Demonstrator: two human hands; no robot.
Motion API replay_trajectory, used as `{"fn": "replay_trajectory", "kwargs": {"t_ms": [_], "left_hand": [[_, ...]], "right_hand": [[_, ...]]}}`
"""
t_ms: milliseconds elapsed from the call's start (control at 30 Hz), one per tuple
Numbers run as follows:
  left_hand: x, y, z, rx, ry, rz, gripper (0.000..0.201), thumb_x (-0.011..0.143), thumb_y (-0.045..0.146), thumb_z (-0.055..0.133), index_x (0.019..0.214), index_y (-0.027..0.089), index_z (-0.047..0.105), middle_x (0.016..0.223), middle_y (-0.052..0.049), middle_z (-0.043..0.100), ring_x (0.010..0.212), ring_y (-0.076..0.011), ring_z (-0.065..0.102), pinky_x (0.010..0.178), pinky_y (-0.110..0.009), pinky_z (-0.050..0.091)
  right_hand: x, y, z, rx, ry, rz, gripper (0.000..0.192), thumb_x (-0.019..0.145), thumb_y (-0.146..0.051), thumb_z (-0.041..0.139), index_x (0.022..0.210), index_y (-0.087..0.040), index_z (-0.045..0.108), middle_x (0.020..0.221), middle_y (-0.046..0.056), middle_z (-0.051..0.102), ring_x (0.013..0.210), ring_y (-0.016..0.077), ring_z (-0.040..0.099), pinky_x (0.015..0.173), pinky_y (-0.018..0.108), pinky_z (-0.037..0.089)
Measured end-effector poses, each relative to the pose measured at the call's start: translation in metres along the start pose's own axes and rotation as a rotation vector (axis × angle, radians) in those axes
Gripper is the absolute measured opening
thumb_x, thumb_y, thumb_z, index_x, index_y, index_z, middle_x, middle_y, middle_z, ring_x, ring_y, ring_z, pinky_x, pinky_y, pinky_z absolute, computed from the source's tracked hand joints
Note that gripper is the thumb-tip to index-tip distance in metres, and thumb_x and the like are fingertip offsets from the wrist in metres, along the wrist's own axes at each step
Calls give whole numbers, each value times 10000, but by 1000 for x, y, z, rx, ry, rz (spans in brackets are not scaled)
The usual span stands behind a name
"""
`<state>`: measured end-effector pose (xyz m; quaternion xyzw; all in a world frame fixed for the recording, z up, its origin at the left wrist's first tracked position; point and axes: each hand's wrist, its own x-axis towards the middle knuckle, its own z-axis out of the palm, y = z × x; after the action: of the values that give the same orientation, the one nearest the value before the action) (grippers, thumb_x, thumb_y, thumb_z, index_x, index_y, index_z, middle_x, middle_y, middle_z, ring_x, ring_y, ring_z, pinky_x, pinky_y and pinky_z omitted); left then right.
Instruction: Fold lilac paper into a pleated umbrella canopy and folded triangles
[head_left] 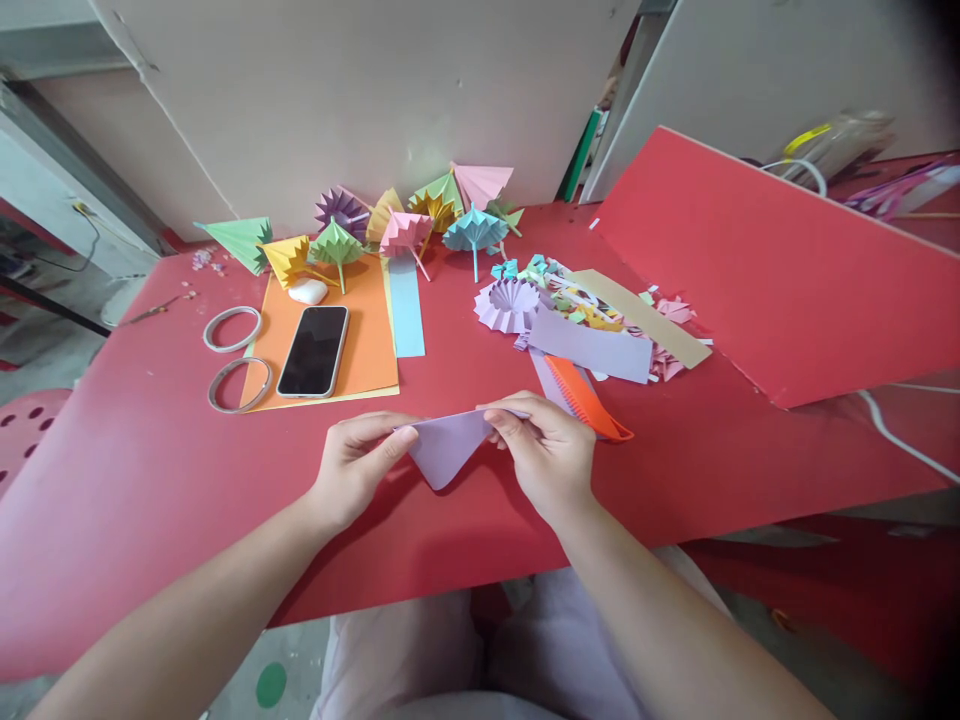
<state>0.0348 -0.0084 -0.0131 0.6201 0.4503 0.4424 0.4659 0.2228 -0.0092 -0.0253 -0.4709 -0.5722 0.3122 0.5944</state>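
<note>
I see both hands working one lilac paper piece [448, 447] just above the near part of the red table [150, 470]. The left hand [358, 462] pinches the piece's left corner, thumb and forefinger closed on the edge. The right hand [541, 447] clamps the right end of the upper edge, fingers curled over the top and thumb beneath, as far as I can tell. The paper hangs between the two grips with its point down, held taut; I judge that this grip keeps the fold line straight and the sheet clear of the table.

Just beyond the right hand lies an orange comb-like tool [589, 402], partly resting on a lilac strip [592, 347]. It sits within reach, apart from the held piece. Behind it lie a pleated lilac rosette [508, 303] and a heap of paper scraps [600, 305], kept to the right.

To the left, an orange sheet [367, 340] carries a phone [314, 350], face up, and a white pebble-shaped object [307, 291], whose purpose I cannot tell. A light blue strip [407, 305] lies alongside the sheet's right edge. Two tape rings [232, 328] lie flat just left of the sheet.

Finished paper umbrellas [474, 230] stand in a row along the far edge near the wall, well apart from the working zone, presumably so they are not crushed. A red board [787, 270] slopes upward on the right.
</note>
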Motion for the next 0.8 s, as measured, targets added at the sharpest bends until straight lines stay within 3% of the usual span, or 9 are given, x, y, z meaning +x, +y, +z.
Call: {"fn": "replay_trajectory", "kwargs": {"t_ms": [800], "left_hand": [[0, -10, -2, 14, 109, -48, 218, 743, 363, 658, 652, 173, 715, 560, -1, 624, 524, -128, 532, 501, -238, 457]], "right_hand": [[4, -3, -1, 148, -92, 184, 226, 746, -363, 651, 590, -201, 623, 518, -39, 527, 446, 87, 507, 444, 219, 418]]}}
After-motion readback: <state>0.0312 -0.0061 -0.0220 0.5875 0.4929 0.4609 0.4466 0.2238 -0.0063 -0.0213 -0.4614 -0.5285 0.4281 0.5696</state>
